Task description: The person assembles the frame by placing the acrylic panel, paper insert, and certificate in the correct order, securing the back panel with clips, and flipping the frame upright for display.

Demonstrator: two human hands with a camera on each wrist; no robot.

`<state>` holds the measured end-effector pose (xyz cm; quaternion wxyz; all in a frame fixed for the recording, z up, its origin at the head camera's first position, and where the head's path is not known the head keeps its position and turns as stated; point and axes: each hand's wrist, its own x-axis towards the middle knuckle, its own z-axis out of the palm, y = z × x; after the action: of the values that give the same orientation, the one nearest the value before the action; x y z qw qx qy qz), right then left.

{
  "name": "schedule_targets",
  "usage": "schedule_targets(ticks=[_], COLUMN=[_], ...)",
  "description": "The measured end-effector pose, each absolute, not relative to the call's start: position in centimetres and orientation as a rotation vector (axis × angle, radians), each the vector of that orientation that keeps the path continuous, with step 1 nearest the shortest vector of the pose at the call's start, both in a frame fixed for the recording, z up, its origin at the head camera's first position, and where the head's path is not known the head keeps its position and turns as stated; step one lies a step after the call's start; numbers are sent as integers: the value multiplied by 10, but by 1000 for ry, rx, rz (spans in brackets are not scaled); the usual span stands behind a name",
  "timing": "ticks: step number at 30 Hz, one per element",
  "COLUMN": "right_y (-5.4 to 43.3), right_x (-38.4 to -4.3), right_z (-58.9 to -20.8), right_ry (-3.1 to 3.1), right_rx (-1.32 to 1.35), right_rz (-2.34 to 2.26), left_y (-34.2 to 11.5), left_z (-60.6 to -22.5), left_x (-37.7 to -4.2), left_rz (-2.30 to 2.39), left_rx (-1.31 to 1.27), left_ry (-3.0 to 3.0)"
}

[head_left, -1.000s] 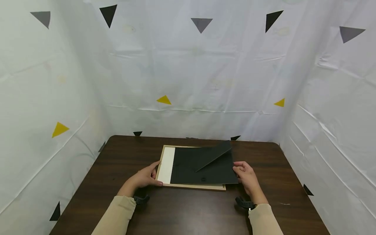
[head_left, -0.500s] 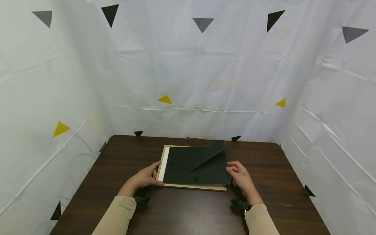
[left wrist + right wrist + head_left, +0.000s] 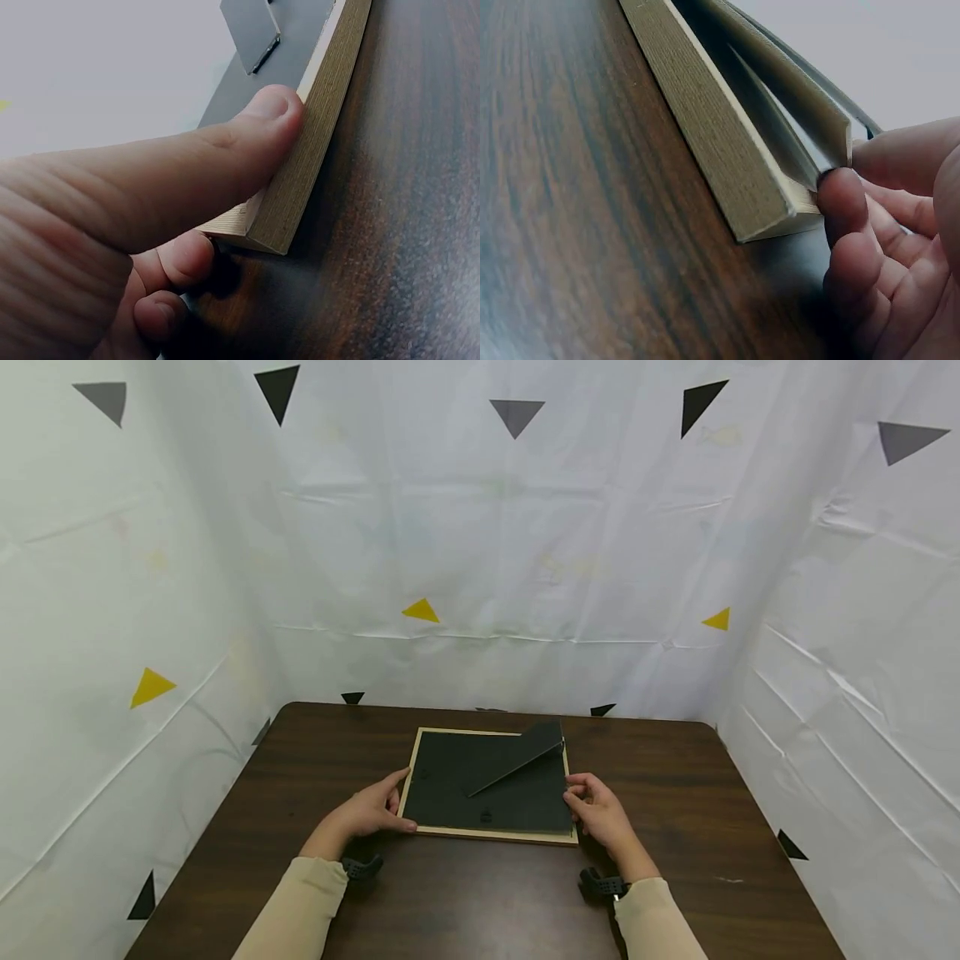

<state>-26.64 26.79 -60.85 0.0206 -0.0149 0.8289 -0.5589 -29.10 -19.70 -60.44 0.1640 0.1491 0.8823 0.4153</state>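
A wooden picture frame (image 3: 495, 836) lies face down on the dark table, with a black backing board (image 3: 442, 777) over its opening. The board's easel leg (image 3: 538, 745) sticks up at a slant. My left hand (image 3: 363, 810) holds the frame's left end; in the left wrist view the thumb (image 3: 225, 154) lies along the wooden rim near a corner, other fingers beyond the end. My right hand (image 3: 603, 814) pinches the board's right edge between thumb and fingers. In the right wrist view that edge (image 3: 814, 94) is raised above the frame, leaving a gap.
The brown wood-grain table (image 3: 465, 902) has rounded far corners. White sheeting (image 3: 480, 543) with black, grey and yellow triangles rises behind it and on both sides. Each wrist wears a dark strap (image 3: 603, 883) below a beige sleeve (image 3: 656, 918).
My right hand has slid the backing board leftward, covering the white strip that showed at the frame's left end. The left hand has stayed in place on the frame.
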Motion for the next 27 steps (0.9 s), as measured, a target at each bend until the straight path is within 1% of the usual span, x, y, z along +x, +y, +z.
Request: schedule_targets(ticks=[7, 12, 18, 27], right_y=[268, 268, 266, 263], right_x=[-266, -268, -268, -269], right_z=[-610, -610, -610, -610], right_ry=[2661, 2668, 2687, 2734], right_rx=[-78, -86, -70, -39], right_rz=[-1640, -1631, -1595, -1535], left_y=[-196, -194, -193, -194], left_z=[-605, -604, -602, -604], left_x=[-289, -289, -287, -288], left_rz=[1155, 1176, 1202, 1188], left_rx=[448, 417, 384, 413], left_ry=[2535, 2540, 2546, 2566])
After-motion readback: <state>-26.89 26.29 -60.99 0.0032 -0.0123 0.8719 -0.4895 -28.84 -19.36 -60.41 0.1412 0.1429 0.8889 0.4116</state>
